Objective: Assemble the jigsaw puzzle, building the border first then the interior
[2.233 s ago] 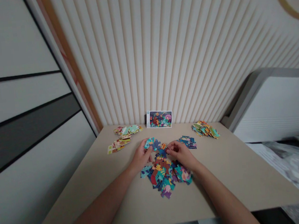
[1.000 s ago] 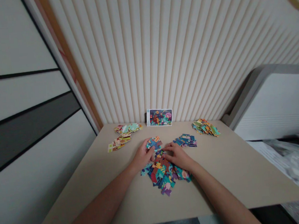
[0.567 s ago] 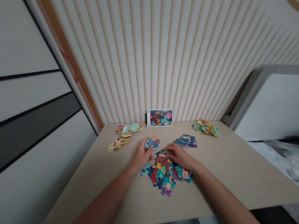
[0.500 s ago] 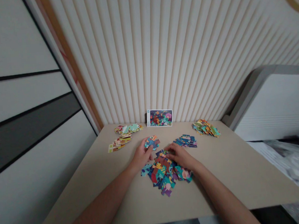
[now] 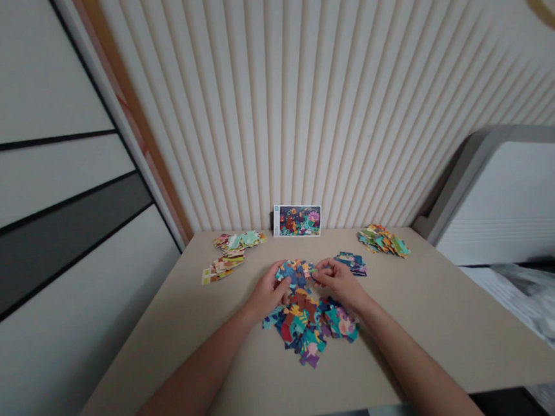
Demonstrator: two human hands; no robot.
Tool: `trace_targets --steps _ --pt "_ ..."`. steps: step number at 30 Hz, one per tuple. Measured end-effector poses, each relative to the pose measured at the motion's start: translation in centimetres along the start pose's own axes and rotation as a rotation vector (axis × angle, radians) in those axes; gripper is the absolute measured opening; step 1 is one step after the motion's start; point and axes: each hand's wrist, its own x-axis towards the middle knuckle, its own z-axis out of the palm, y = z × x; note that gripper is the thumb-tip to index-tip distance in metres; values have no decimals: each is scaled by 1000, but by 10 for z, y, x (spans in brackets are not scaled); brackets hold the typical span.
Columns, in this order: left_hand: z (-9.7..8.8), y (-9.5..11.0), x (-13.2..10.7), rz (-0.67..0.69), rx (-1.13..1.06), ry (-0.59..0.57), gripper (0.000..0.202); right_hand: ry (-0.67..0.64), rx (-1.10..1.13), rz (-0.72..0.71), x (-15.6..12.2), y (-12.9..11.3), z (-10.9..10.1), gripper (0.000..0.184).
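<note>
My left hand [image 5: 269, 293] is closed on several blue jigsaw puzzle pieces [image 5: 287, 272], held above the table with the thumb on top. Close by on the right, my right hand [image 5: 335, 282] pinches a small jigsaw puzzle piece [image 5: 311, 271] at the edge of that held group. Whether the two touch, I cannot tell. Below both hands lies a loose heap of many-coloured puzzle pieces [image 5: 302, 325], partly covered by the left fingers. A smaller pile of dark blue pieces [image 5: 354, 263] sits just behind my right hand and is partly hidden by it.
A picture card [image 5: 298, 221] with a colourful scene leans at the back of the table [image 5: 223, 361] against the ribbed wall. Pale green and brown pieces [image 5: 234, 241] lie at the back left. An orange and green pile [image 5: 383, 240] is at the back right.
My right hand has risen from the heap with a piece and come to the pieces in my left hand. The left hand has shifted slightly right.
</note>
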Motion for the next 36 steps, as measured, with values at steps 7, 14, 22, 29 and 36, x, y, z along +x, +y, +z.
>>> trace_targets --steps 7,14,22,29,36 --pt "4 7 -3 -1 0 8 59 -17 -330 -172 -2 10 9 35" --pt "-2 3 4 -5 35 217 58 -167 -890 -335 -3 16 -2 40" --pt "-4 -6 7 -14 14 233 61 -136 -555 -222 1 17 -7 30" --pt "-4 -7 6 -12 36 226 59 74 -148 -117 8 4 -21 38" --pt "-3 -3 5 -8 29 204 57 364 -229 -71 8 -6 -60 48"
